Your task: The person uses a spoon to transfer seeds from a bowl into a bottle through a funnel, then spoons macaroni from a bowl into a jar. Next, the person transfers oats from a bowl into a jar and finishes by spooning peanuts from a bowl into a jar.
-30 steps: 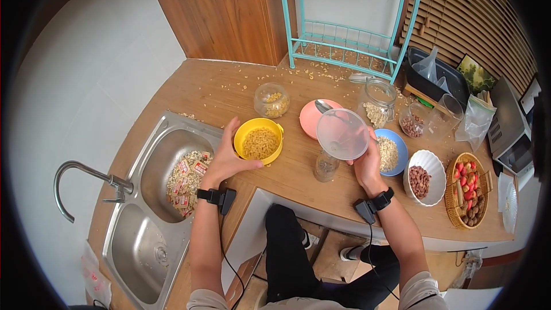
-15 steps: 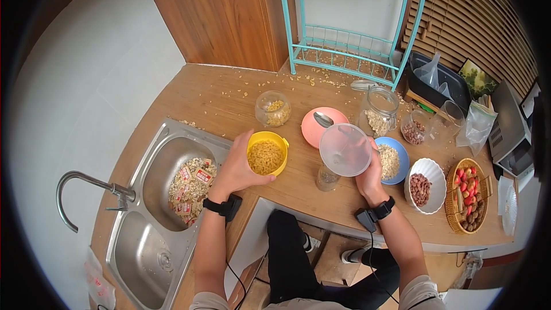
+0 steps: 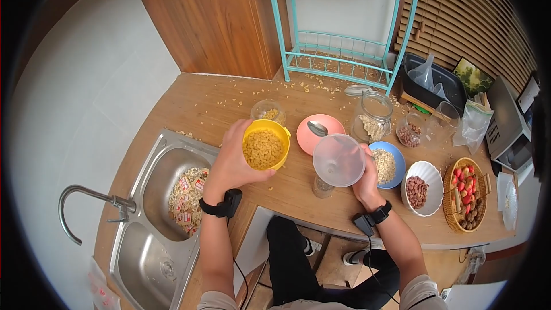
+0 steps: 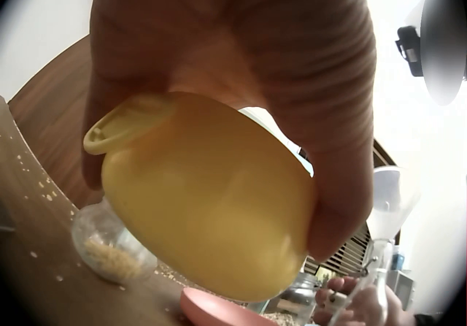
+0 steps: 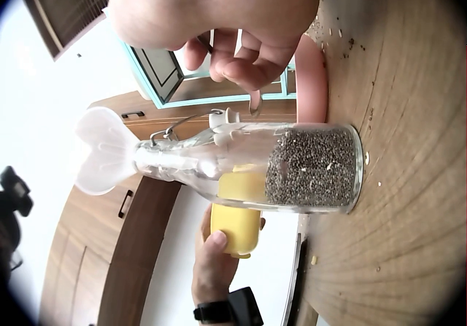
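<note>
My left hand (image 3: 232, 163) grips a yellow bowl (image 4: 211, 202) full of small curled pasta (image 3: 264, 148), thumb on one side and fingers on the other. Raised off the counter, the bowl tilts a little and overlaps a round glass jar (image 3: 261, 105) with some of the same pasta. My right hand (image 3: 367, 181), fingers loosely curled and holding nothing, hovers beside a clear funnel (image 3: 338, 161). That funnel stands in the neck of an upright swing-top glass bottle (image 5: 321, 169), part filled with small dark seeds. In the right wrist view a gap shows between fingers and bottle.
Behind the bottle lies a pink plate (image 3: 304, 140) with a spoon (image 3: 317, 128). A blue plate (image 3: 399, 166) of oats, a white bowl (image 3: 433, 189) of nuts and a basket (image 3: 449, 198) stand to the right. At left is a sink (image 3: 166, 134); a turquoise rack (image 3: 338, 73) stands behind.
My left hand has closed round the yellow bowl and lifted it off the counter, tilting it slightly. The right hand stays beside the funnel. The head view has shifted a little.
</note>
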`<state>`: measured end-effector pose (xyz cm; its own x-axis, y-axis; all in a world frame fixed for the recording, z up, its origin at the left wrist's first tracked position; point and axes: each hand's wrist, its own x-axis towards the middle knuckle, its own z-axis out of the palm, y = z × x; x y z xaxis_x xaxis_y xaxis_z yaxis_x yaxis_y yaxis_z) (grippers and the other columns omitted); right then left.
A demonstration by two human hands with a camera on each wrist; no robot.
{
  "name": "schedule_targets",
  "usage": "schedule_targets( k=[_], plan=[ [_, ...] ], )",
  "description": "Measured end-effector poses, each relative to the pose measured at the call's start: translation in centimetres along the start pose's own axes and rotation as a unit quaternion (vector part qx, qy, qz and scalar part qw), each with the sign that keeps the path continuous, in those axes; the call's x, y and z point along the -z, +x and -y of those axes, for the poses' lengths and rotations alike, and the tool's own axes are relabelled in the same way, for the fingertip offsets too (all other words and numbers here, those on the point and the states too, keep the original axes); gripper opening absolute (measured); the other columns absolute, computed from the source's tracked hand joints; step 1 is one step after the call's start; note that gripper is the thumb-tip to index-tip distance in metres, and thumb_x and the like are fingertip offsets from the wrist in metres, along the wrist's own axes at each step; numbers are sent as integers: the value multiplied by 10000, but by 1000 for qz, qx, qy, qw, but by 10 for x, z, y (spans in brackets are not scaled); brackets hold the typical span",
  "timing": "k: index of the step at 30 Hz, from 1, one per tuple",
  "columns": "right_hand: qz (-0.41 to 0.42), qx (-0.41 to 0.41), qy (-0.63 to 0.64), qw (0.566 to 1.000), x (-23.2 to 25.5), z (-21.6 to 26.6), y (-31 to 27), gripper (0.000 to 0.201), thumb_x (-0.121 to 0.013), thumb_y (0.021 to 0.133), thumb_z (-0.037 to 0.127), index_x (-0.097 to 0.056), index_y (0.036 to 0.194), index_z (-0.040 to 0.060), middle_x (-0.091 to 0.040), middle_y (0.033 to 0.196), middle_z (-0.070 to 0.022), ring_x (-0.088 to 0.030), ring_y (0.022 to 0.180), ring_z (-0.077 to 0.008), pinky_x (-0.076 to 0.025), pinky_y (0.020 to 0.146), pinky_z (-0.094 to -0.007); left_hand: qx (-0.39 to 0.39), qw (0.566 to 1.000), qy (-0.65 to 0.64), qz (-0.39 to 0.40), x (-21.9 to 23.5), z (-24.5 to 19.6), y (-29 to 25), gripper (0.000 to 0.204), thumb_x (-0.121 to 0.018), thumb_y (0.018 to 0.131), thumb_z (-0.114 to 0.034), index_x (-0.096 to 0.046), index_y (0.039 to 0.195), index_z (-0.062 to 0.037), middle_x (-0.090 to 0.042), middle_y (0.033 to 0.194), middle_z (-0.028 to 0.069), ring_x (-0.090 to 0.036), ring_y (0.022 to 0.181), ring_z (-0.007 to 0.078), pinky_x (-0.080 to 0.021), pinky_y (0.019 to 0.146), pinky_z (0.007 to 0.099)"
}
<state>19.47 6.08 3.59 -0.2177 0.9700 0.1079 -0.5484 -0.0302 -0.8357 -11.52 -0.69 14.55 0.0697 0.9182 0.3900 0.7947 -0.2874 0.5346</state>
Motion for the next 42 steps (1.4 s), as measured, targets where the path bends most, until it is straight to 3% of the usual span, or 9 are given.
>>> schedule_targets(
  k=[4, 12, 16, 21, 27, 31, 34, 39, 42],
  plan=[
    [-19, 4, -4, 1000, -5, 6, -2, 260, -420, 1045, 351, -502, 1080, 106, -615, 910, -39, -579, 610, -109, -418, 432, -235, 15, 999, 4, -30, 7, 3, 22, 1047, -912, 540, -333, -419, 1384, 46, -430, 1423, 247, -394, 1345, 403, -336, 1133, 460],
    [7, 1, -57, 998, -24, 27, 16, 257, -443, 1047, 321, -543, 1067, 85, -600, 958, -66, -607, 885, -141, -492, 778, -268, 42, 990, 25, -134, 24, 33, 64, 1009, -901, 552, -321, -438, 1363, 61, -444, 1396, 257, -418, 1324, 401, -363, 1112, 452],
    [72, -8, -31, 997, -40, 38, 46, 248, -431, 1050, 295, -542, 1049, 74, -602, 950, -62, -599, 801, -140, -494, 683, -258, 59, 977, 46, -202, 15, 56, 77, 952, -891, 569, -314, -455, 1330, 57, -472, 1340, 225, -446, 1277, 394, -408, 1062, 456],
    [70, -57, 9, 996, -55, 45, 67, 229, -427, 1054, 289, -528, 1013, 87, -596, 925, -56, -432, 581, -97, -362, 451, -231, 78, 952, 119, -270, -5, 80, 84, 912, -883, 588, -332, -466, 1312, 35, -457, 1323, 200, -463, 1235, 391, -438, 1015, 477],
    [77, -90, 24, 993, -67, 46, 90, 216, -418, 1053, 286, -517, 1001, 101, -576, 895, -43, -389, 574, -89, -290, 414, -224, 147, 934, 157, -285, -25, 97, 87, 934, -874, 608, -370, -448, 1347, 9, -419, 1370, 202, -440, 1253, 404, -442, 1008, 490],
    [71, -88, 11, 993, -76, 41, 104, 207, -415, 1051, 281, -517, 999, 108, -567, 877, -39, -422, 606, -94, -288, 418, -226, 181, 925, 171, -287, -36, 100, 89, 949, -876, 605, -398, -462, 1351, 19, -460, 1344, 201, -459, 1250, 390, -423, 1029, 479],
    [89, -71, 28, 993, -79, 38, 111, 216, -406, 1054, 282, -524, 1000, 108, -575, 880, -43, -491, 683, -109, -361, 474, -251, 193, 928, 169, -270, -40, 103, 90, 958, -873, 608, -403, -444, 1356, 11, -442, 1345, 204, -451, 1244, 399, -445, 1001, 492],
    [124, -53, 14, 991, -70, 33, 120, 252, -389, 1066, 281, -542, 1001, 91, -602, 892, -51, -570, 809, -142, -472, 711, -312, 195, 933, 162, -257, -40, 97, 89, 960, -873, 606, -402, -432, 1352, 12, -429, 1338, 198, -440, 1239, 403, -473, 968, 506],
    [125, -56, 17, 990, -63, 36, 119, 258, -385, 1070, 281, -545, 993, 93, -607, 886, -50, -573, 814, -145, -472, 725, -307, 208, 929, 189, -240, -40, 91, 90, 962, -882, 596, -384, -433, 1348, 13, -427, 1346, 191, -436, 1246, 396, -487, 956, 502]
  ],
)
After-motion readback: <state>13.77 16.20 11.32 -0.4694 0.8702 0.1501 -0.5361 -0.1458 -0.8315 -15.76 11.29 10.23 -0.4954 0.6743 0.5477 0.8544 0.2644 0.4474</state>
